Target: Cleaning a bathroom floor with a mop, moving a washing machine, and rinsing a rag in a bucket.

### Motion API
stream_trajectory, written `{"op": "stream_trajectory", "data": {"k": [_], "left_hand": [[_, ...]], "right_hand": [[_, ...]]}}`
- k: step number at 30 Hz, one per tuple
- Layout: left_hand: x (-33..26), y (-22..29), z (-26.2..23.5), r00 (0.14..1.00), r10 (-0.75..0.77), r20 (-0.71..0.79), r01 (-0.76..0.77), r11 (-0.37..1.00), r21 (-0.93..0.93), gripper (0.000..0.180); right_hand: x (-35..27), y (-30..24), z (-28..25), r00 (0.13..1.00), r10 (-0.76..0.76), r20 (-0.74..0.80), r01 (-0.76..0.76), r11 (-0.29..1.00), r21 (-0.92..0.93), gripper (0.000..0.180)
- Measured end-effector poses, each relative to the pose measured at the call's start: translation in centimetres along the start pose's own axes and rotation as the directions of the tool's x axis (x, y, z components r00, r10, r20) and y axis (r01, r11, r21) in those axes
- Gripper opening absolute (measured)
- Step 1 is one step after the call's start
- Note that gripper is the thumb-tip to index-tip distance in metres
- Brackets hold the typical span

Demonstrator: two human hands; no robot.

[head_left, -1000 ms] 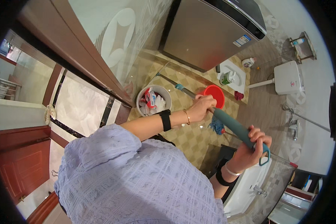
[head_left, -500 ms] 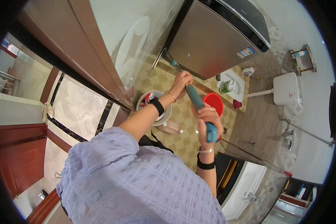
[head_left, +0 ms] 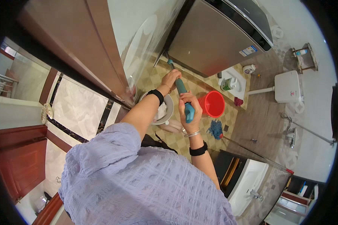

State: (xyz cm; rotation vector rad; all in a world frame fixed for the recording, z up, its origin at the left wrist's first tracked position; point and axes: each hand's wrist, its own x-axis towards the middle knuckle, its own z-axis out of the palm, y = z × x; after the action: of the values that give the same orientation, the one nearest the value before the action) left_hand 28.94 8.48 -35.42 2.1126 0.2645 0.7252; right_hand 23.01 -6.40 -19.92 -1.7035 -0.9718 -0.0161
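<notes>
A long-handled pole with a teal grip [head_left: 181, 85] and a blue end cap slants up and left in front of me. My left hand [head_left: 171, 79] is wrapped round its shaft just above the teal grip. Lower down, my right hand [head_left: 190, 104] grips it close to the blue end [head_left: 190, 113]. The pole's far end runs toward the gap between the washing machine [head_left: 214, 41] and the wall, and its head is hidden there. Below my left forearm stands a white bucket [head_left: 171, 108] holding a pale cloth [head_left: 161, 111].
To the right of my right hand is a red bucket [head_left: 216, 105]. A blue string mop head [head_left: 215, 129] lies near it on the floor. A white tray [head_left: 241, 88] carries a green-and-white bottle [head_left: 227, 83]. At lower right is a white sink [head_left: 248, 183]; a brown door frame [head_left: 101, 48] borders the left.
Both hands have moved left with the pole, the right hand more so. The red bucket and the blue mop head are now less covered. The cloth in the white bucket shows more.
</notes>
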Motion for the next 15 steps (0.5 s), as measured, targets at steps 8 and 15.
{"op": "stream_trajectory", "data": {"k": [8,15], "left_hand": [[-2.8,7.3,-1.4,0.998,0.013,0.062,-0.017,0.998,0.059,0.007],[-5.3,14.5,-5.4,0.948,-0.011,0.319,-0.044,0.985,0.165,0.017]], "right_hand": [[-0.5,-7.4,-5.9,0.981,0.143,-0.129,-0.135,0.988,0.075,0.009],[-3.0,-12.1,-8.0,0.938,0.130,-0.321,-0.043,0.963,0.266,0.014]]}}
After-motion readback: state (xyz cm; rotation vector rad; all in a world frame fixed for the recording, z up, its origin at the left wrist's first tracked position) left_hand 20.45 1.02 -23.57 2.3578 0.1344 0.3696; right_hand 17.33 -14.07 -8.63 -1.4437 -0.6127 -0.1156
